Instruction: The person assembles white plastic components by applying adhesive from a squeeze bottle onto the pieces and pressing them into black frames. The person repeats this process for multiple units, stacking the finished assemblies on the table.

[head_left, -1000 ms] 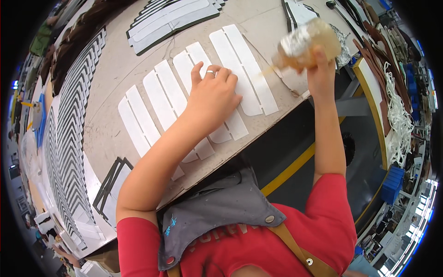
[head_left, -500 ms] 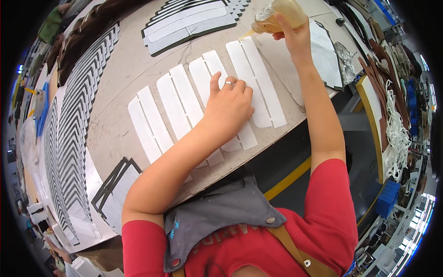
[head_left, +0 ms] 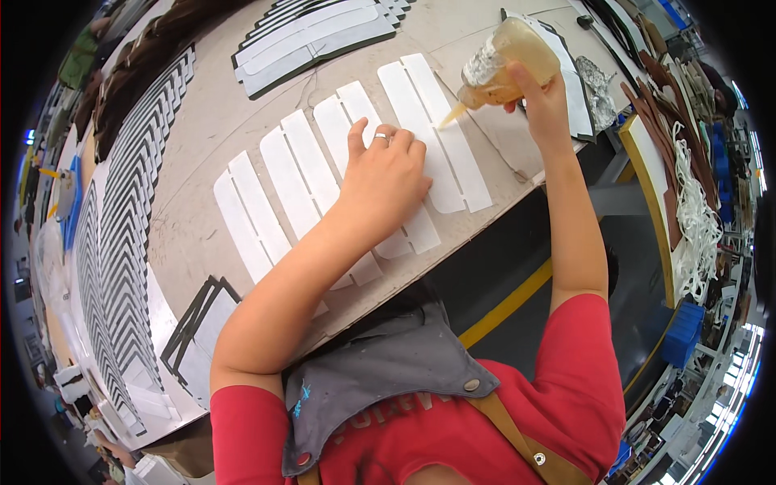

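My left hand [head_left: 386,179] lay spread flat on the white strips [head_left: 323,162]; right hand [head_left: 540,101] gripped the glue bottle [head_left: 505,65], nozzle over them.

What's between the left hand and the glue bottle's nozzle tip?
Head view: only flat white strips on the table; left hand presses them, bottle in right hand.

Beige worktable [head_left: 210,121], dark floor [head_left: 533,242] with yellow stripe [head_left: 509,303]

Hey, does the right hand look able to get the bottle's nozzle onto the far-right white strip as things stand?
Probably yes. The right hand holds the glue bottle tilted, its nozzle just above the far-right strip. Nothing lies between them, and the left hand presses on strips further left, clear of that path.
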The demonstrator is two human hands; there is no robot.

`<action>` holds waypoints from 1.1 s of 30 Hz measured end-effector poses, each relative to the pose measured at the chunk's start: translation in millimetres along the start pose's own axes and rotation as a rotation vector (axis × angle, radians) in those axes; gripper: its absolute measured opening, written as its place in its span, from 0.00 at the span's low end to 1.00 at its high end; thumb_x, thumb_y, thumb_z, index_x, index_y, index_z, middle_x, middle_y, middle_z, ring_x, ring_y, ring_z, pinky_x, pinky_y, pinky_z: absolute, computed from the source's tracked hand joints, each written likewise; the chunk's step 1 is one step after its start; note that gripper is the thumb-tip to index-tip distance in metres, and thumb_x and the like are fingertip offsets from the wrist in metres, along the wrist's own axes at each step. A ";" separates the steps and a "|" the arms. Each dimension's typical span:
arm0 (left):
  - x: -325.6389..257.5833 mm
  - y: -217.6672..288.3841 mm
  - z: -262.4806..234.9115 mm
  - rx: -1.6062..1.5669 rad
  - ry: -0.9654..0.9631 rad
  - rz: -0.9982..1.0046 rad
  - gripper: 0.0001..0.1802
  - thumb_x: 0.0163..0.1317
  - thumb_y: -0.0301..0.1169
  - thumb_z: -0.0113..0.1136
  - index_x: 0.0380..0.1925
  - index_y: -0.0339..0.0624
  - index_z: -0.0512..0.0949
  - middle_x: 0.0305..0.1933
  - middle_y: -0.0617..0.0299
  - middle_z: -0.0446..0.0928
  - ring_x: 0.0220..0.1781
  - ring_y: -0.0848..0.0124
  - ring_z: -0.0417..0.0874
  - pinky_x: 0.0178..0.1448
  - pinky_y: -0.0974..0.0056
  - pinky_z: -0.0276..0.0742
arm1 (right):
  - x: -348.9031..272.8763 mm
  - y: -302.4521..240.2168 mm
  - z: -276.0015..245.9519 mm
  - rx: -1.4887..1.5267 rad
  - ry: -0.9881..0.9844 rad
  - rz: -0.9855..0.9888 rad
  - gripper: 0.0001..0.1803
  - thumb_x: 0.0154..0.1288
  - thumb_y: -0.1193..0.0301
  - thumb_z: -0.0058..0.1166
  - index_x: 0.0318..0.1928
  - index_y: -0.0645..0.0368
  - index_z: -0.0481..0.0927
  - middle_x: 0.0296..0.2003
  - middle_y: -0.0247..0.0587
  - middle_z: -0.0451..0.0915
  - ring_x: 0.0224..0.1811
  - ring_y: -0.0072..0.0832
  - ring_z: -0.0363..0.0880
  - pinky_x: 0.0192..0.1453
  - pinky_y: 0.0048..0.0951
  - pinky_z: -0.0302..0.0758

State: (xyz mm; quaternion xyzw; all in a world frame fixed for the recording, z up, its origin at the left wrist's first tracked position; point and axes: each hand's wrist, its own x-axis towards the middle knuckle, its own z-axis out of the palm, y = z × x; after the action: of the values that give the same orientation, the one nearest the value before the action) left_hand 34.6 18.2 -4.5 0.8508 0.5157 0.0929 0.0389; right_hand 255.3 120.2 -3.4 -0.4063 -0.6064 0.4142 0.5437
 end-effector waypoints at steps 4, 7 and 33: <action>-0.3 -0.5 1.1 0.010 0.011 0.003 0.20 0.54 0.37 0.60 0.44 0.37 0.74 0.48 0.57 0.74 0.58 0.62 0.70 0.69 0.47 0.46 | -27.0 -12.7 -12.8 0.041 -0.065 0.029 0.25 0.56 0.64 0.64 0.50 0.61 0.69 0.33 0.34 0.76 0.25 0.17 0.74 0.20 0.17 0.70; -0.6 -0.9 2.4 0.012 0.029 0.009 0.19 0.54 0.37 0.60 0.43 0.38 0.74 0.48 0.58 0.74 0.59 0.62 0.70 0.69 0.47 0.46 | -49.5 -22.2 -22.0 0.026 -0.094 -0.008 0.30 0.53 0.63 0.66 0.53 0.61 0.68 0.36 0.33 0.75 0.31 0.17 0.74 0.25 0.18 0.71; 0.6 -1.1 1.0 -0.005 -0.003 0.011 0.16 0.54 0.36 0.60 0.42 0.43 0.75 0.50 0.59 0.75 0.59 0.63 0.70 0.70 0.46 0.45 | 15.1 -4.8 7.8 -0.143 0.014 -0.389 0.15 0.61 0.69 0.58 0.44 0.66 0.73 0.36 0.37 0.76 0.30 0.23 0.78 0.34 0.23 0.76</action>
State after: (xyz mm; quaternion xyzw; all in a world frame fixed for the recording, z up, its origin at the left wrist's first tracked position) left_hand 34.1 19.3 -5.5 0.8537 0.5107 0.0931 0.0415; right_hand 246.1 132.4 5.5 -0.3221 -0.6976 0.2545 0.5872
